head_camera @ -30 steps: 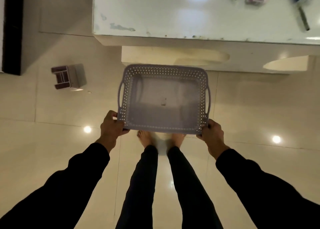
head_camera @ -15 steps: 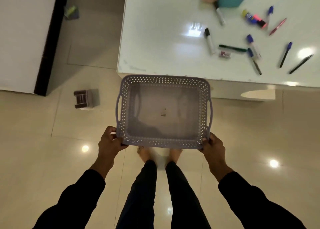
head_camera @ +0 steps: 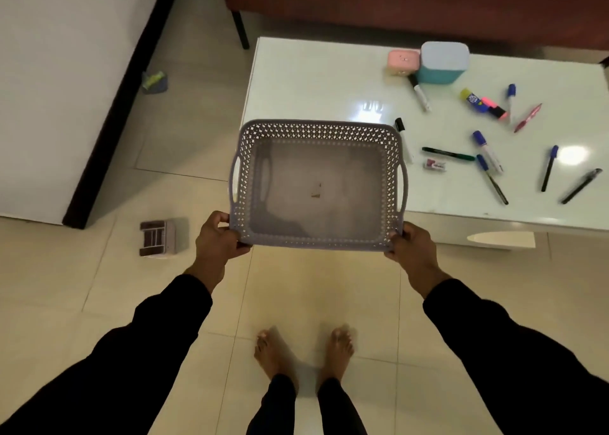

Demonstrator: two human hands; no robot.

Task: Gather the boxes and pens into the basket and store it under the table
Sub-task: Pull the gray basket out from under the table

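I hold an empty grey perforated basket (head_camera: 316,131) in the air, its far rim over the near left corner of the white table (head_camera: 313,85). My left hand (head_camera: 216,240) grips its near left corner and my right hand (head_camera: 412,246) its near right corner. On the table's far side stand a small pink box (head_camera: 402,62) and a larger blue box (head_camera: 443,62), touching each other. Several pens and markers lie scattered over the right half, among them a green pen (head_camera: 448,153), a black-capped marker (head_camera: 419,91) and a black pen (head_camera: 581,185).
A small dark-and-white box (head_camera: 157,237) lies on the tiled floor to the left. A white cabinet with a black edge (head_camera: 112,105) stands at the left. A dark red sofa (head_camera: 395,2) runs behind the table. My bare feet (head_camera: 303,349) stand below the basket.
The basket has risen and moved forward, so its far rim now overlaps the table's near corner. The view has tilted up, bringing the whole tabletop, boxes and sofa into sight.
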